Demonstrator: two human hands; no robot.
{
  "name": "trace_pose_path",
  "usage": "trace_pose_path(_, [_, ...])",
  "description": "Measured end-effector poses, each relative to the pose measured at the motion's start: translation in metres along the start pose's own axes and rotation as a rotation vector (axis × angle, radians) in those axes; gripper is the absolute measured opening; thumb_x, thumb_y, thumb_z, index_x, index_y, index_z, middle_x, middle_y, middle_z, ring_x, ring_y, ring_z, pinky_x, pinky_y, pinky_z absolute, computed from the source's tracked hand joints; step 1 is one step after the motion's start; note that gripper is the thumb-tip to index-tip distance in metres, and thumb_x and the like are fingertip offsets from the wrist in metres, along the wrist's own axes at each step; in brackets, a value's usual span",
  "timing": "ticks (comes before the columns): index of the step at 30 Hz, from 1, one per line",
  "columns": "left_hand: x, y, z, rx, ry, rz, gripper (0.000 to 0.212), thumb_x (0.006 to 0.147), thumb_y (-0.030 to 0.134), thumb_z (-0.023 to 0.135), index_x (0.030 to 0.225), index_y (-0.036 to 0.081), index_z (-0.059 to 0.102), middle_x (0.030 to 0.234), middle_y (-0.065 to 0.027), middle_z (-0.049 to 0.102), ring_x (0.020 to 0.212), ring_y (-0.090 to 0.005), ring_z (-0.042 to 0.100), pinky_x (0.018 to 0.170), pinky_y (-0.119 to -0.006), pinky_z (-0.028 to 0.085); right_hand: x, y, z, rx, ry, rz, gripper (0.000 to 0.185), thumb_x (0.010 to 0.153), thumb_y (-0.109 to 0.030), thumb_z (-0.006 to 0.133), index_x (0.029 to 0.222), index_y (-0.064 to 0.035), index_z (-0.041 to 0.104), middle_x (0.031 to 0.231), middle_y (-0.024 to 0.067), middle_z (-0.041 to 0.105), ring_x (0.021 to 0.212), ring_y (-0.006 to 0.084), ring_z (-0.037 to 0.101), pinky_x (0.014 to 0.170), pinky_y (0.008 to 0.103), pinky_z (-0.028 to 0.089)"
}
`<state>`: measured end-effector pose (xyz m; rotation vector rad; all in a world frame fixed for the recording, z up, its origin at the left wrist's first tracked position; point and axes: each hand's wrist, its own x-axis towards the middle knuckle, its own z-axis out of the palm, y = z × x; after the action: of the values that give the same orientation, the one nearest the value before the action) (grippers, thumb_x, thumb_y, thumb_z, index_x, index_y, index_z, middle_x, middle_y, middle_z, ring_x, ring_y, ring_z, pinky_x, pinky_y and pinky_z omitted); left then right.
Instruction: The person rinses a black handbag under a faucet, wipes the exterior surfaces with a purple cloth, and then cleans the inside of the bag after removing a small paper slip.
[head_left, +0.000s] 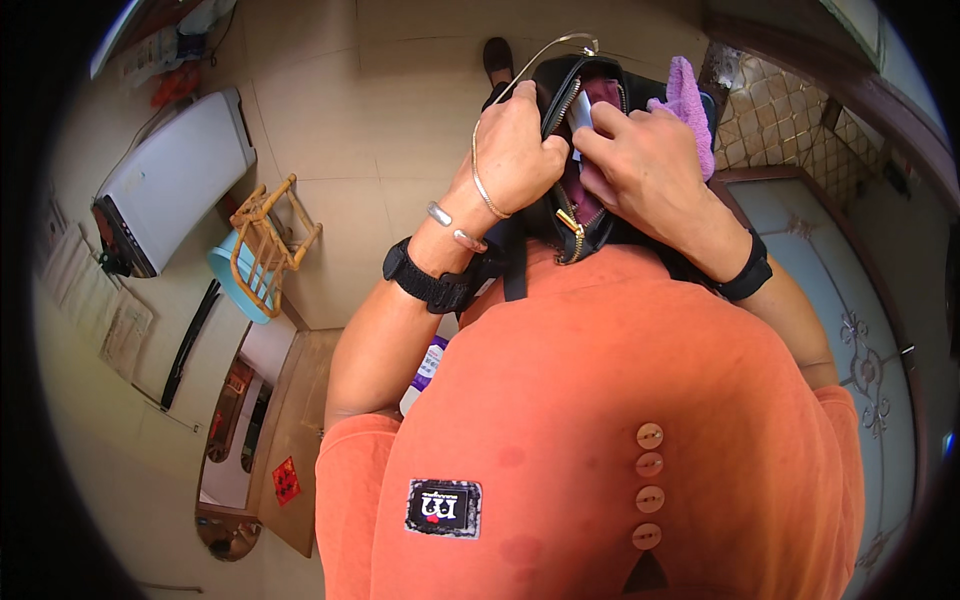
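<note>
An unzipped black handbag (553, 81) with a dark red lining lies before me, just beyond my orange shirt. My left hand (519, 148) grips its left edge, thumb by the zip teeth. On that wrist are a thin chain, a silver cuff and a black strap. My right hand (646, 156) is at the opening, its curled fingers around a flat white item (581, 112), partly inside the bag; the fingertips are partly hidden. A gold zip pull (568, 220) lies at the near end. Beyond my right hand is a pink-purple cloth (688, 105). A thin pale strap arcs from the bag's far end.
To the left are a bamboo stool (268, 244), a light blue basin (229, 270) and a white appliance (176, 180). A purple-and-white package (429, 366) shows beside my left arm. On the right is a framed glass door panel (817, 277). A shoe (497, 58) is on the tiled floor.
</note>
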<state>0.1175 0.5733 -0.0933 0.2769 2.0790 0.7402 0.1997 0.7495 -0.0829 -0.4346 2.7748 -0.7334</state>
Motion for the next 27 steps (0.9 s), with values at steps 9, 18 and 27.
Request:
trace_pose_path(9, [0.001,-0.003,-0.002,0.011,-0.008,-0.039,0.042,0.077,0.013,0.058,0.112,-0.01,0.06,0.079,-0.029,0.066,0.081,-0.0456,0.068,0.076,-0.048,0.053,-0.012,0.016,0.005,0.817,0.221,0.173,0.01,0.087,-0.003,0.072,0.094,-0.0019,0.066,0.08,0.0085,0.061,0.066,0.0229,0.058,0.063,0.0349,0.046])
trace_pose_path(18, [0.002,-0.003,0.002,0.044,0.05,0.023,0.036,0.079,0.014,0.062,0.107,-0.009,0.061,0.083,-0.0287,0.067,0.086,-0.0456,0.068,0.079,-0.048,0.053,-0.009,0.026,-0.006,0.935,0.059,0.19,0.018,0.09,-0.006,0.071,0.106,0.0025,0.067,0.093,0.0105,0.067,0.087,0.0219,0.066,0.081,0.0313,0.052])
trace_pose_path(27, [0.001,0.005,-0.004,0.03,0.01,-0.016,0.04,0.079,0.015,0.062,0.11,-0.01,0.061,0.085,-0.0299,0.068,0.086,-0.0473,0.067,0.081,-0.049,0.053,-0.005,0.007,-0.002,0.559,0.114,0.293,0.017,0.075,-0.001,0.063,0.092,0.0018,0.061,0.09,0.0147,0.066,0.082,0.0273,0.067,0.075,0.0359,0.053])
